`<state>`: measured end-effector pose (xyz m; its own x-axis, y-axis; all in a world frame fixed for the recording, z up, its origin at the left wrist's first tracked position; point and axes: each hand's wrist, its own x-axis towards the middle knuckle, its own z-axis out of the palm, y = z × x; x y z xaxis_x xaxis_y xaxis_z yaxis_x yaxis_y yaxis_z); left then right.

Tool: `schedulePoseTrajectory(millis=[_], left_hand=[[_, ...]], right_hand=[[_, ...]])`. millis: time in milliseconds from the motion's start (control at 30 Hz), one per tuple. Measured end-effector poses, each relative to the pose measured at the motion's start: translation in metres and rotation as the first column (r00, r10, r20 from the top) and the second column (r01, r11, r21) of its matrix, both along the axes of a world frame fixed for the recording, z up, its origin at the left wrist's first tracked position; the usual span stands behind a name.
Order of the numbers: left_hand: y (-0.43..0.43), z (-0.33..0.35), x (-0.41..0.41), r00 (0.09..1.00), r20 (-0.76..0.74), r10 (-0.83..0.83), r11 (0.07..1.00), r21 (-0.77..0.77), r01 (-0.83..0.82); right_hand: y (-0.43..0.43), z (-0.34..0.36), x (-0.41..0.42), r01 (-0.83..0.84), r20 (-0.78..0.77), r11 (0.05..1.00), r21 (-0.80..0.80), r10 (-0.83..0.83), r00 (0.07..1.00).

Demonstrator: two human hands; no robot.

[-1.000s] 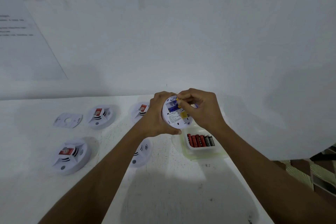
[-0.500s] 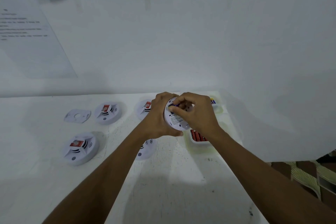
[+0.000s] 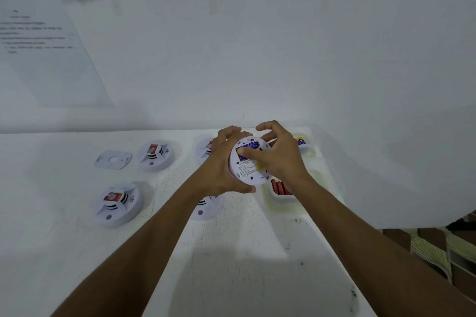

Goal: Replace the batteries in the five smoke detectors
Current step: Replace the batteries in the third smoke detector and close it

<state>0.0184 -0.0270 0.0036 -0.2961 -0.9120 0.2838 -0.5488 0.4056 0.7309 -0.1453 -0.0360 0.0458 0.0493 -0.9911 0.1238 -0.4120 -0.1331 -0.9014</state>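
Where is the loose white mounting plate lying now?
In the head view, the mounting plate lies flat on the table, far left, just left of the rear-left smoke detector.

The left hand (image 3: 221,162) grips a white smoke detector (image 3: 248,172), back side up. The right hand (image 3: 280,159) presses its thumb on the blue battery (image 3: 249,147) at the detector's 12 o'clock. Red batteries (image 3: 279,186) lie at its 4 o'clock.
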Motion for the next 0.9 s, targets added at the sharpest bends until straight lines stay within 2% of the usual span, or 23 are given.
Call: schedulePoseTrajectory(millis=[67, 233, 333, 467, 700, 833, 900], left_hand=[[0.004, 0.001, 0.009, 1.000, -0.013, -0.013, 1.000, -0.002, 0.013], [0.009, 0.011, 0.062, 0.994, -0.104, -0.044, 0.999, -0.020, 0.042], [0.011, 0.014, 0.102, 0.995, -0.094, -0.044, 0.999, 0.002, 0.045], [0.018, 0.013, 0.153, 0.990, -0.138, 0.017, 0.998, 0.065, -0.008], [0.035, 0.007, 0.240, 0.980, -0.175, 0.091, 0.993, 0.088, -0.076], [0.039, -0.001, 0.299, 0.982, -0.165, 0.096, 0.988, 0.133, -0.074], [0.042, -0.004, 0.329, 0.981, -0.159, 0.116, 0.984, 0.151, -0.092]], right_hand=[[0.001, 0.001, 0.007, -0.025, 0.017, 0.999, 0.028, 0.025, 1.000], [-0.002, -0.004, 0.021, -0.192, 0.297, 0.977, 0.096, 0.156, 0.942], [0.002, 0.000, 0.047, -0.285, 0.344, 0.952, 0.113, 0.232, 0.910], [0.009, 0.007, 0.099, -0.277, 0.405, 0.954, 0.113, 0.210, 0.890], [0.021, -0.002, 0.200, -0.264, 0.381, 0.960, 0.094, 0.210, 0.900], [0.014, -0.016, 0.247, -0.279, 0.266, 0.957, 0.079, 0.249, 0.931], [0.005, -0.024, 0.266, -0.272, 0.160, 0.961, 0.042, 0.262, 0.952]])
